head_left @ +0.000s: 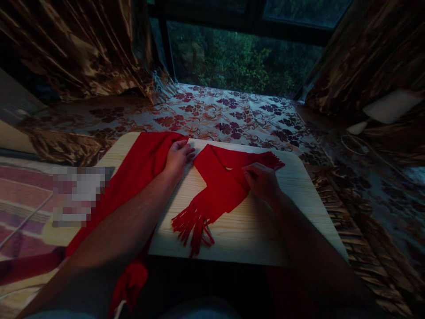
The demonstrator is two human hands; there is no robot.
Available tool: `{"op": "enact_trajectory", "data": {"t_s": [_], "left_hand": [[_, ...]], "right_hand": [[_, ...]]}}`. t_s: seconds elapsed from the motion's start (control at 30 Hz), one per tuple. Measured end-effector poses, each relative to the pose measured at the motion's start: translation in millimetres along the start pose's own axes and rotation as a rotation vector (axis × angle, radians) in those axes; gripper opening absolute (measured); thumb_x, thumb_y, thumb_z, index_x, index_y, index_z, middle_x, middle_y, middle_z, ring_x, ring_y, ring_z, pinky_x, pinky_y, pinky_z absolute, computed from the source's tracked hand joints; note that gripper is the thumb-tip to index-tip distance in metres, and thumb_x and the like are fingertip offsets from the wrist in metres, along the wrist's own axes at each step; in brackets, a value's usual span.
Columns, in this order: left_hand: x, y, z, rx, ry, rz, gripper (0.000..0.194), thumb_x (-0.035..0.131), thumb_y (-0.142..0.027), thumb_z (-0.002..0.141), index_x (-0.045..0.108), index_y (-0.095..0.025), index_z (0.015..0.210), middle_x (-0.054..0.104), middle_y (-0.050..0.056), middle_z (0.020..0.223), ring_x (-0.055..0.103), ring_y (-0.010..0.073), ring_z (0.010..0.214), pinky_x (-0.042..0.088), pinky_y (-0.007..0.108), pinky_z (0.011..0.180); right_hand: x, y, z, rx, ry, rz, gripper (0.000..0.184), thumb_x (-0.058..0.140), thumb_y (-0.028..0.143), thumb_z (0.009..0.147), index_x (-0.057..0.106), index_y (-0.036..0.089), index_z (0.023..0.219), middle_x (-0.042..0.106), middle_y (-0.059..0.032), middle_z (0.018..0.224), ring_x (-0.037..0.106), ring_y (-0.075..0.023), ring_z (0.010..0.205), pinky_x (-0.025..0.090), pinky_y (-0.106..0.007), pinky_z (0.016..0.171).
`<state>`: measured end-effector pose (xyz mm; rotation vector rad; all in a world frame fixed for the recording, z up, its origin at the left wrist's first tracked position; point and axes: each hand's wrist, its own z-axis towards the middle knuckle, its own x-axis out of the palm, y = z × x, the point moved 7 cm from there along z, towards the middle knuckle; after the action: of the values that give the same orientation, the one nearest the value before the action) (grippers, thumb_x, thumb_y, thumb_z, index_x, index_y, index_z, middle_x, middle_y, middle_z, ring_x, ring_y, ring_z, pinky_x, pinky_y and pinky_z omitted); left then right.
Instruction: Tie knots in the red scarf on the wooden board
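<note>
A small red fringed scarf (221, 188) lies folded across itself on the light wooden table (212, 237), with one fringed end toward me and the other at the far right. My right hand (264, 181) is at the scarf's right side, fingers curled and pinched on its edge. Left of the scarf, a larger red cloth (139, 173) stretches along the table and hangs over the near edge. My left hand (179, 157) rests at this cloth's far right corner, fingers loosely bent and apart, with the forearm covering part of the cloth.
A window seat with a floral cover (229, 113) lies behind the table, between brown curtains (109, 48). At left are a striped cloth (23, 199) and a blurred-out item (79, 195). A white lamp (392, 106) with a cord stands at right.
</note>
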<state>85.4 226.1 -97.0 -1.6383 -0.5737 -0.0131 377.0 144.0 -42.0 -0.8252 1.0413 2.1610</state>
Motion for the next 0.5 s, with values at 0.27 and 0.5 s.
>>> {"op": "enact_trajectory", "data": {"t_s": [0.27,0.5], "left_hand": [[0.4,-8.7,-6.8,0.158,0.0,0.135,0.023,0.063,-0.013,0.074,0.06,-0.018,0.096,0.065,0.005,0.096,0.064,0.0157,0.082,0.051,0.026,0.07],[45.1,-38.0,-82.6,0.77,0.475,0.695,0.008,0.063,-0.022,0.082,0.069,-0.017,0.082,0.067,0.002,0.075,0.059,0.0145,0.068,0.045,0.027,0.067]], "right_hand": [[5.1,-1.2,0.3,-0.018,0.029,-0.003,0.015,0.057,0.018,0.087,0.072,0.021,0.089,0.073,-0.005,0.088,0.068,-0.0191,0.083,0.051,-0.03,0.078],[11.8,3.6,-1.3,-0.056,0.168,0.027,0.009,0.062,0.015,0.083,0.068,0.02,0.08,0.065,-0.0012,0.075,0.06,-0.0144,0.069,0.043,-0.025,0.064]]}}
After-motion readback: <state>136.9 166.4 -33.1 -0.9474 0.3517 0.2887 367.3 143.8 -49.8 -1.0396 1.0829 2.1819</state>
